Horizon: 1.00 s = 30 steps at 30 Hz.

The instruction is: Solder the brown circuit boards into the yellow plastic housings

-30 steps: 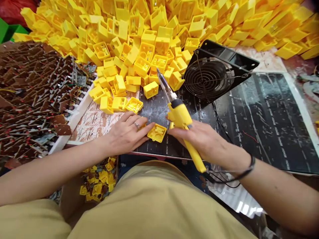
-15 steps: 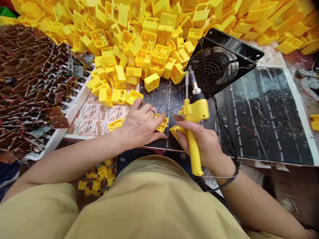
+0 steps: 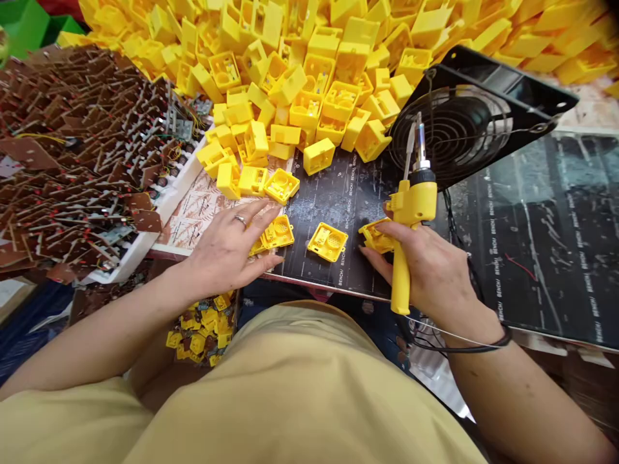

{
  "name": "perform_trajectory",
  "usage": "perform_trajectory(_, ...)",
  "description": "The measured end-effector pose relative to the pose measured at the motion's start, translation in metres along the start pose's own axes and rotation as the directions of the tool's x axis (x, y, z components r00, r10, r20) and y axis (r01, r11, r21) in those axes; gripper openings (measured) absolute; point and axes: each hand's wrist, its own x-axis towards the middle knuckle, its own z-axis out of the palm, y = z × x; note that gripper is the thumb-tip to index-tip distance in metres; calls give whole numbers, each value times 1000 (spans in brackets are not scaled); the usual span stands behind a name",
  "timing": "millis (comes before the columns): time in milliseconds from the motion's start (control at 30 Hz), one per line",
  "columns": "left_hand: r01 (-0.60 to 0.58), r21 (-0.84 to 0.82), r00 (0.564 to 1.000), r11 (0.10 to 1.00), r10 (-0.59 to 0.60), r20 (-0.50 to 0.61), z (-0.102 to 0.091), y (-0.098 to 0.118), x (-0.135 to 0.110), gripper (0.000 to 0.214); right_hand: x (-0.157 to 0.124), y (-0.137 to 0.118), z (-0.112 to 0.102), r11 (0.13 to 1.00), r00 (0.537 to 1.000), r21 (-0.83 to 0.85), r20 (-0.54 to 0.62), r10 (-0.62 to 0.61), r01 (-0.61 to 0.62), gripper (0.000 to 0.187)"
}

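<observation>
My right hand is wrapped round a yellow soldering gun, its metal tip pointing up and away from me. The fingers of that hand also touch a yellow plastic housing on the black mat. My left hand lies with fingers stretched out over yellow housings at the mat's left edge; one housing shows beyond the fingertips, another is partly hidden beneath them. Between my hands a single open housing lies flat, showing a round grille inside.
A big heap of yellow housings fills the back. A black fan with a wire guard stands behind the gun. On the left, a white tray bears many brown circuit boards. Below the bench edge sit more yellow parts.
My left hand has moved left, uncovering a housing on the mat. My right hand, with the soldering gun, has come down to the mat and a housing there.
</observation>
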Motion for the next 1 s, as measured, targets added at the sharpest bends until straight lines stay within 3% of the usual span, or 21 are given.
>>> perform_trajectory(167,-27,-78,995,997,19,-95,25,-1,2,49,-11,-3,-1,951,990,310,128,-55,13,33)
perform_trajectory(267,-115,-174,993,978,107,-52,25,-8,11,54,-12,-7,-1,927,990,374,139,-23,-31,38)
perform_trajectory(467,-238,-284,969,929,248,1,23,-8,35,60,0,-23,18,982,999,187,-34,-5,11,57)
perform_trajectory(567,-266,-309,963,913,267,-38,22,-3,34,73,3,-25,22,992,998,111,-46,-51,56,46)
perform_trajectory(667,-221,-300,975,928,219,-40,18,-3,22,86,-1,-16,17,990,995,105,-6,-98,98,37)
perform_trajectory(833,-42,-202,999,979,40,-13,12,-12,4,66,-3,-2,14,981,989,127,-11,-150,150,41)
perform_trajectory(933,-36,-79,999,996,36,4,9,-16,9,58,0,-6,17,987,991,89,-28,-134,136,38)
perform_trajectory(1000,44,34,998,998,-46,49,5,-15,13,56,1,-12,19,995,995,39,-23,-93,94,42)
